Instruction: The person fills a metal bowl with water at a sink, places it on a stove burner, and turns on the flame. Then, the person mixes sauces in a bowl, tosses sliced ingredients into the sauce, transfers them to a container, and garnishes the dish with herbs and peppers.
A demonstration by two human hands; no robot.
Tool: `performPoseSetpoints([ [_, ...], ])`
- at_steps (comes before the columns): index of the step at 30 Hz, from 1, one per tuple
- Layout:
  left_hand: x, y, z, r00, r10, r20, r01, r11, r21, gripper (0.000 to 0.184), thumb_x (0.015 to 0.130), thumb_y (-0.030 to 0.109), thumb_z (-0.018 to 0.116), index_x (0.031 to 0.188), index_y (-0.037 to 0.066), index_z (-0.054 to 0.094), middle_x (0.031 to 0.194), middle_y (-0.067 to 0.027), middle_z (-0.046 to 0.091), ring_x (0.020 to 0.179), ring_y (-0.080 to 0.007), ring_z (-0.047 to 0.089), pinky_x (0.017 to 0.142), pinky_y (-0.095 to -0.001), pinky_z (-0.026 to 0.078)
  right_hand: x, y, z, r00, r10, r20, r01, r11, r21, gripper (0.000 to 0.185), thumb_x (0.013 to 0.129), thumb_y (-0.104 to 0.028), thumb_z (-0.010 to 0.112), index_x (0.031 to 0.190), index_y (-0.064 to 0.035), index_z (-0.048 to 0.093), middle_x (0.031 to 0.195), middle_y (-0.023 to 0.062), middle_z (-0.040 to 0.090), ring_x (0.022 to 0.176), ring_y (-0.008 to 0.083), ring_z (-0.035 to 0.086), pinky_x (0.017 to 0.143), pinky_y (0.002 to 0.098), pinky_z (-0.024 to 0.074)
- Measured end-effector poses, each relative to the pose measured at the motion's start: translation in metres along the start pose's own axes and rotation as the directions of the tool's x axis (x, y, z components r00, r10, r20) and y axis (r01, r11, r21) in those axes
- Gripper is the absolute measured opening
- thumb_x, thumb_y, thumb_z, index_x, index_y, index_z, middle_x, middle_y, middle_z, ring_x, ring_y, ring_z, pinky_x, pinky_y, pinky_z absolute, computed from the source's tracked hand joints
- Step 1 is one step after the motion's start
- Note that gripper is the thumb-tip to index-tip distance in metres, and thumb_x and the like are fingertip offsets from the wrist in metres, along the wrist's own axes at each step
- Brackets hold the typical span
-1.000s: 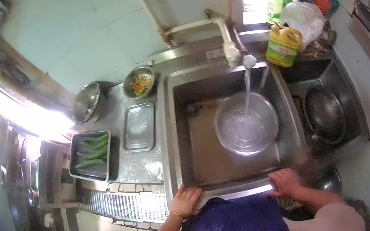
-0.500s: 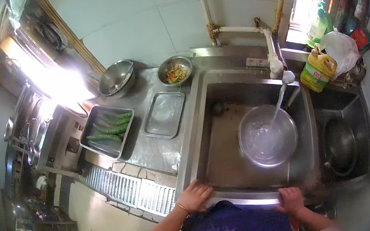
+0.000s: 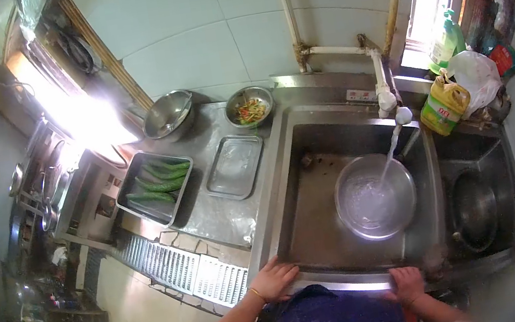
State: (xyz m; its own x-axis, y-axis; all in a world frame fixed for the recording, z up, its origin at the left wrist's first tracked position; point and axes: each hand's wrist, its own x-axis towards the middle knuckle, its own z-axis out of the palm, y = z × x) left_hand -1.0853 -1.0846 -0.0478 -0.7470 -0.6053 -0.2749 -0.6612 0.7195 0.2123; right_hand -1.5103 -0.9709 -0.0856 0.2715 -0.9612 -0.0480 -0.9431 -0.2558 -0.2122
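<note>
My left hand (image 3: pixel 276 279) lies on the front rim of the steel sink (image 3: pixel 268 227), fingers stretched and holding nothing. Farther right on that rim, my right hand (image 3: pixel 407 283) rests with its fingers laid over the edge, also without an object. Inside the large basin a round metal bowl (image 3: pixel 352 203) stands on the bottom, apart from both hands. A stream of water (image 3: pixel 391 154) runs into it from the tap (image 3: pixel 403 116), and the bowl contains water with a churned surface.
Left of the sink, the steel counter bears a tray (image 3: pixel 180 207) of several green cucumbers (image 3: pixel 158 195), a flat tray (image 3: pixel 234 168), a metal bowl (image 3: pixel 163 118) and a bowl of cut vegetables (image 3: pixel 251 109). A yellow jug (image 3: pixel 444 106) stands behind the smaller basin, which contains a dark pan (image 3: pixel 474 211).
The view has tilted slightly, so the scene sits a little lower in the frame. Both hands stay on the rim, and water keeps running into the bowl.
</note>
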Motion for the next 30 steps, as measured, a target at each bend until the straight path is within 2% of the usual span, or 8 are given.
performPoseSetpoints([
  [8, 0.0, -0.004, 0.01, 0.998, 0.018, -0.067, -0.02, 0.999, -0.027, 0.095, 0.06, 0.042, 0.08, 0.138, 0.009, 0.037, 0.131, -0.0104, 0.051, 0.123, -0.0244, 0.047, 0.115, -0.0467, 0.019, -0.002, 0.002, 0.0, 1.0, 0.005, 0.025, -0.006, 0.999, 0.034, 0.07, 0.055, -0.045, 0.077, 0.112, -0.01, 0.055, 0.103, 0.0093, 0.06, 0.096, 0.0311, 0.055, 0.087, 0.0444, 0.0404],
  [14, 0.0, -0.003, 0.016, 0.999, -0.002, -0.05, 0.002, 1.0, -0.009, 0.096, 0.059, 0.042, 0.08, 0.137, 0.009, 0.037, 0.131, -0.0103, 0.051, 0.123, -0.0242, 0.048, 0.115, -0.0471, 0.018, -0.002, 0.002, 0.0, 1.0, -0.003, 0.028, 0.002, 0.999, 0.036, 0.071, 0.057, -0.045, 0.077, 0.113, -0.0092, 0.054, 0.104, 0.0101, 0.06, 0.096, 0.0313, 0.055, 0.087, 0.0447, 0.0402],
  [17, 0.002, -0.009, 0.031, 0.994, 0.02, -0.107, -0.017, 0.999, 0.031, 0.096, 0.058, 0.043, 0.08, 0.137, 0.01, 0.038, 0.131, -0.0104, 0.051, 0.123, -0.0241, 0.048, 0.115, -0.0474, 0.018, -0.004, 0.006, 0.007, 1.0, 0.006, 0.031, -0.008, 0.998, 0.056, 0.073, 0.061, -0.055, 0.072, 0.113, -0.0076, 0.055, 0.1, 0.0133, 0.058, 0.095, 0.0339, 0.053, 0.087, 0.0477, 0.0389],
  [20, 0.001, -0.007, 0.028, 0.997, -0.002, -0.079, 0.001, 1.0, -0.013, 0.096, 0.058, 0.043, 0.08, 0.137, 0.01, 0.038, 0.131, -0.0105, 0.052, 0.122, -0.0245, 0.049, 0.115, -0.0477, 0.018, -0.005, 0.007, 0.009, 0.999, -0.019, -0.031, 0.022, 0.995, 0.093, 0.073, 0.061, -0.055, 0.073, 0.113, -0.0079, 0.055, 0.101, 0.0132, 0.058, 0.096, 0.0336, 0.053, 0.088, 0.0481, 0.0384],
  [30, 0.001, -0.007, 0.024, 0.996, 0.004, -0.09, -0.005, 1.0, -0.013, 0.096, 0.057, 0.043, 0.08, 0.137, 0.01, 0.039, 0.129, -0.01, 0.053, 0.121, -0.025, 0.05, 0.114, -0.0482, 0.019, -0.005, 0.008, 0.01, 1.0, -0.012, 0.024, 0.011, 0.999, 0.053, 0.073, 0.061, -0.055, 0.074, 0.114, -0.0084, 0.055, 0.104, 0.0124, 0.058, 0.099, 0.0326, 0.053, 0.091, 0.0472, 0.0378],
])
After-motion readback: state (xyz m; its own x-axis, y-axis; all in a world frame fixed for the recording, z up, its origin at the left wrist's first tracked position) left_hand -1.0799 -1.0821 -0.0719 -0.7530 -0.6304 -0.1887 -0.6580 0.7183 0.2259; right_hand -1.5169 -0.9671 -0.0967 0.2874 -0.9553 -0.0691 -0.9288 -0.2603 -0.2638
